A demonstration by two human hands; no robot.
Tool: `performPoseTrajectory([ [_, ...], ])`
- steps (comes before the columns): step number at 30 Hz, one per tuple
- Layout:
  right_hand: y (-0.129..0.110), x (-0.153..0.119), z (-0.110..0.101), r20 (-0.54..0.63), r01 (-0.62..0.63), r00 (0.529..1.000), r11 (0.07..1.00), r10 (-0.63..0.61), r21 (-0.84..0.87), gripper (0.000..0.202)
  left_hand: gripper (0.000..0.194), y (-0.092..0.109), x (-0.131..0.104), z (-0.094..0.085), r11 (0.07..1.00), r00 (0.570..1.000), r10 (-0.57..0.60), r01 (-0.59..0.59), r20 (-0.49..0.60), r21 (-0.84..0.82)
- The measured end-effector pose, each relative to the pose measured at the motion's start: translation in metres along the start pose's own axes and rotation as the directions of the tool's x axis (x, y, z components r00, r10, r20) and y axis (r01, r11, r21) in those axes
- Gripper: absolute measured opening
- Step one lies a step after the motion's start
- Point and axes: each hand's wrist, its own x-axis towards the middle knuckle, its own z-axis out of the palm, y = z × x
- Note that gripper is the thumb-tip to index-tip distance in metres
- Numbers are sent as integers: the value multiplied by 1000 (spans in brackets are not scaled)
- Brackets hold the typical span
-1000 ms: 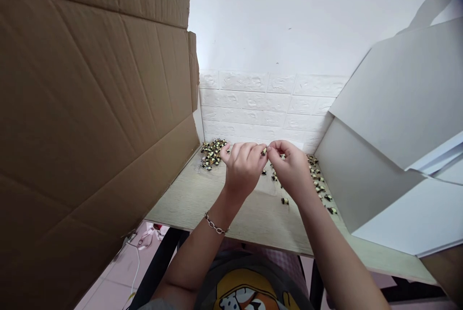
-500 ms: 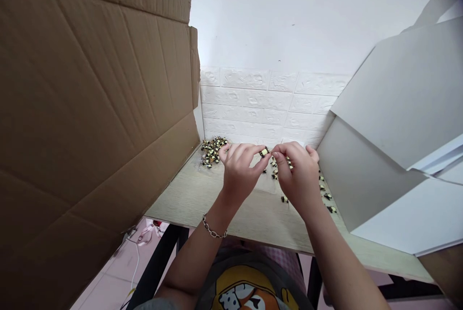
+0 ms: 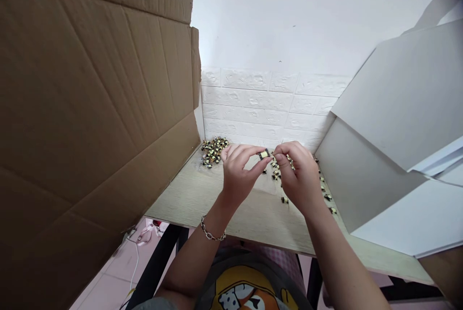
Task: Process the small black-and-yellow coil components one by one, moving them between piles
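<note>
My left hand point(image 3: 240, 168) pinches a small transformer point(image 3: 264, 154) between thumb and fingertips, above the table. The piece has a yellow-taped middle and black ends with a row of pins. Just to its right, my right hand point(image 3: 297, 169) is closed in a pinch, thumb against forefinger. What those fingertips hold, perhaps a thin wire, is too small to make out. Beyond and beneath my right hand lie several similar transformers point(image 3: 285, 200), partly hidden by it. A heap of the same pieces point(image 3: 214, 150) is at the table's back left, beyond my left hand.
The light wooden table point(image 3: 202, 199) ends at a white brick-patterned wall point(image 3: 249, 100). A tall cardboard sheet point(image 3: 108, 98) stands along the left side. White panels point(image 3: 383, 170) close off the right, with more transformers point(image 3: 328, 197) lying near their foot.
The transformer in my left hand has turned and sits more level, showing more of its yellow side. My right fingertips have shifted slightly right, widening the gap from it.
</note>
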Motion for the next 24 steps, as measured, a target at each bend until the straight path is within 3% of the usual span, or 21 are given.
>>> performPoseTrajectory([
  [10,-7,-1,-1,-39,16,999,1000,-17,-14,12,12,-2,-4,1,986,989,122,-113,-78,121],
  [24,-14,-2,-4,-33,35,999,999,-34,1,12,13,-1,-1,-2,987,980,125,-108,-152,117],
])
